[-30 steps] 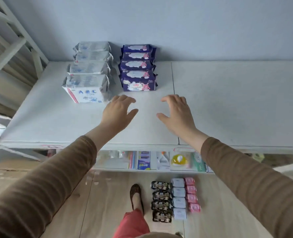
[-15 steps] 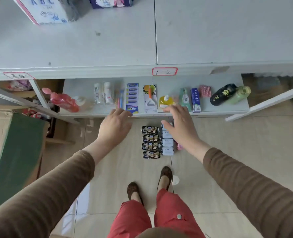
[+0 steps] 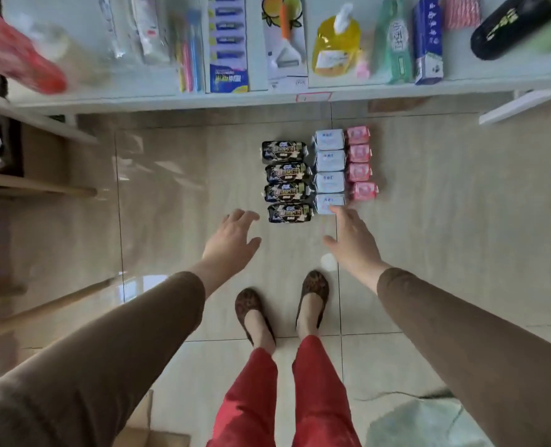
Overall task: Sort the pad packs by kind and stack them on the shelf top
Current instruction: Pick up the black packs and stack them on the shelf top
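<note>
Tiled floor (image 3: 177,195): pad packs (image 3: 319,175) in rows; left hand (image 3: 232,243), right hand (image 3: 353,241) empty.

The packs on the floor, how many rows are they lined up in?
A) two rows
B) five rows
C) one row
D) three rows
D: side by side on the tiled floor lie a row of black packs, a row of pale blue packs and a row of pink packs, four packs in each.
</note>
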Available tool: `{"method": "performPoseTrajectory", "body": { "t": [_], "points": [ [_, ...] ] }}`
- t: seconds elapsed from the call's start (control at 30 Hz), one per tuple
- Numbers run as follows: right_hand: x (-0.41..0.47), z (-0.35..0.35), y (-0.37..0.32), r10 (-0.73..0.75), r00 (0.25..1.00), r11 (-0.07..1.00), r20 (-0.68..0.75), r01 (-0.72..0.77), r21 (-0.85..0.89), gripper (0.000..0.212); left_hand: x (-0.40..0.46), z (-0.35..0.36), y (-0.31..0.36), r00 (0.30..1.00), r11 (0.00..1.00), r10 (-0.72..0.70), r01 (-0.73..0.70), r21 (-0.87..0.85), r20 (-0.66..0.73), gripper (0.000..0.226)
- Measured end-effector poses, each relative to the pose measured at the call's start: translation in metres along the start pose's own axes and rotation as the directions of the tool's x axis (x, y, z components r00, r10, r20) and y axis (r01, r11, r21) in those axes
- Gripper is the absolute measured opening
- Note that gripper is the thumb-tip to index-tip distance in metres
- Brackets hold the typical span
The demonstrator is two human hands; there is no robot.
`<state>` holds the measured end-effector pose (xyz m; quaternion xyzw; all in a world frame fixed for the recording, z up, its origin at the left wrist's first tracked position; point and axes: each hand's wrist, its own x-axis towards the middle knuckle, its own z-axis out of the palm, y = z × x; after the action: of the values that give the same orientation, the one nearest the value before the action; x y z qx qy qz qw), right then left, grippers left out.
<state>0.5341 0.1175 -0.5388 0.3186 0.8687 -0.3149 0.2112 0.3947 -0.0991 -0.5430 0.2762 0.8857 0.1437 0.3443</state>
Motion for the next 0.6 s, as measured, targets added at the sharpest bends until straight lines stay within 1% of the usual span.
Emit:
{"method": "performPoseTrajectory", "body": {
  "t": [0.1, 0.27, 0.37, 0.5, 0.6],
  "points": [
    [0.04, 0.044, 0.029, 0.015, 0.998, 0.999, 0.067, -0.012, -0.045, 0.062, 0.042, 0.053, -0.025, 0.999, 0.999, -0.037, 0.037, 0.009, 0.014, 0.049],
    [0.113, 0.108, 0.063, -0.033, 0.992, 0.993, 0.125, 0.047, -0.106, 0.067, 0.12, 0.124, -0.053, 0.995, 0.994, -0.103, 0.103, 0.018, -0.012, 0.056],
    [0.151, 0.141, 0.073, -0.048, 0.991, 0.987, 0.125, 0.067, -0.147, 0.067, 0.166, 0.156, -0.062, 0.993, 0.993, -0.108, 0.11, 0.043, -0.036, 0.06],
    [0.182, 0.181, 0.079, -0.065, 0.987, 0.958, 0.146, 0.103, -0.267, 0.067, 0.217, 0.186, -0.068, 0.992, 0.983, -0.105, 0.115, 0.143, -0.071, 0.063],
    [0.192, 0.207, 0.083, -0.049, 0.994, 0.924, 0.096, 0.081, -0.373, 0.062, 0.241, 0.202, -0.072, 0.988, 0.978, -0.129, 0.141, 0.154, -0.088, 0.063]
  ]
}}
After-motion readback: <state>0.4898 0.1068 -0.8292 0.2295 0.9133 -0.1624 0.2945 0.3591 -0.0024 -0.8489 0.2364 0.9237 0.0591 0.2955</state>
